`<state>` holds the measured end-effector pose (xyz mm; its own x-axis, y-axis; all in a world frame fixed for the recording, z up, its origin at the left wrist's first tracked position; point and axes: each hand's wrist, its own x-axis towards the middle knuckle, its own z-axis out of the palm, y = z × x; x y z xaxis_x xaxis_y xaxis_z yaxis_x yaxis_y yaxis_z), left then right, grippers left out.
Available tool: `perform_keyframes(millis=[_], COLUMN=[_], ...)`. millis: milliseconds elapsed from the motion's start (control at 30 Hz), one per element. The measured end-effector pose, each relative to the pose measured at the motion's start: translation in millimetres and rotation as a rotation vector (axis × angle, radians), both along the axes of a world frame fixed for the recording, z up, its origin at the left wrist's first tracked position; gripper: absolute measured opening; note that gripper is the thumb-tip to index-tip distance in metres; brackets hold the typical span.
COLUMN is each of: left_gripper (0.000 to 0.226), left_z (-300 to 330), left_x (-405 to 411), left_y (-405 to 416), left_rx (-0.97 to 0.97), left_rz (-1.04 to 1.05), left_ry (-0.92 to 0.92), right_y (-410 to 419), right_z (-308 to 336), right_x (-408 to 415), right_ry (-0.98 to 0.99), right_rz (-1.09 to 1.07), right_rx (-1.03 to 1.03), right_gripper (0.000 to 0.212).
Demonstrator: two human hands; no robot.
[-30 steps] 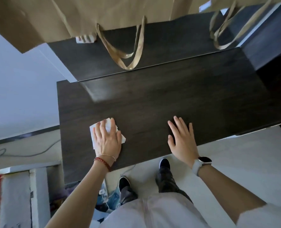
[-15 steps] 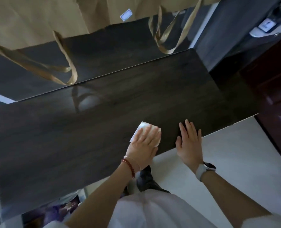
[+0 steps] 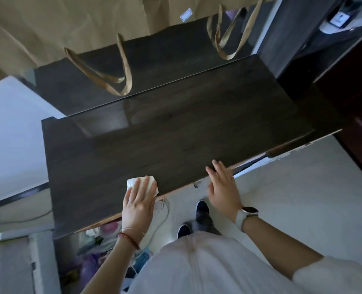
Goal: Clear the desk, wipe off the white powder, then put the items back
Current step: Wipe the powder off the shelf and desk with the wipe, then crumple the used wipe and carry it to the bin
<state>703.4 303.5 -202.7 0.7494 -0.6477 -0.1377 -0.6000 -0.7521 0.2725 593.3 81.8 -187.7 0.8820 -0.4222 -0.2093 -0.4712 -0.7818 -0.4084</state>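
The dark wooden desk (image 3: 175,132) stretches across the middle of the view, its top bare of objects. My left hand (image 3: 138,200) lies flat with straight fingers on a folded white tissue (image 3: 133,182), pressing it onto the desk near the front edge. My right hand (image 3: 223,183) is held flat over the front edge further right; only its fingertips reach the desk top. No white powder shows on the dark surface.
Brown paper bags (image 3: 74,24) with ribbon handles (image 3: 112,81) stand on the raised shelf (image 3: 165,45) behind the desk. A dark cabinet (image 3: 303,39) rises at the right. Below the desk lie cables and bags (image 3: 99,240); pale floor (image 3: 292,198) and my shoes are underneath.
My left hand has slid the tissue back toward the front edge of the desk. My right hand has drawn back so that it partly hangs off the edge. The camera view has swung.
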Motion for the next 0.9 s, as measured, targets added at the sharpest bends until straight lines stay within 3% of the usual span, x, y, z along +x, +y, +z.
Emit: perform_keyframes(millis=[100, 233, 367, 500, 700, 767, 900], left_gripper=[0.033, 0.022, 0.021, 0.012, 0.024, 0.017, 0.047], left_z=[9, 36, 48, 66, 91, 93, 94], left_x=[-11, -30, -63, -108, -204, -246, -339], left_y=[-3, -37, -90, -150, -250, -281, -345], left_rx=[-0.222, -0.436, -0.581, -0.622, -0.617, -0.545, -0.302], left_rz=[0.097, 0.352, 0.323, 0.292, -0.005, -0.216, -0.727], left_ry=[0.053, 0.420, 0.702, 0.911, 0.919, 0.937, 0.877], right_y=[17, 24, 16, -3, -61, -87, -137], right_z=[4, 18, 43, 65, 81, 81, 84], right_x=[-15, -38, -70, -113, -221, -270, -377], right_ry=[-0.090, -0.128, -0.174, -0.295, -0.549, -0.611, -0.657], right_rz=[-0.034, -0.158, -0.326, -0.521, -0.854, -0.999, -1.103], right_rx=[0.133, 0.340, 0.613, 0.680, 0.503, 0.454, 0.424], right_gripper=[0.047, 0.040, 0.040, 0.037, 0.022, 0.023, 0.031])
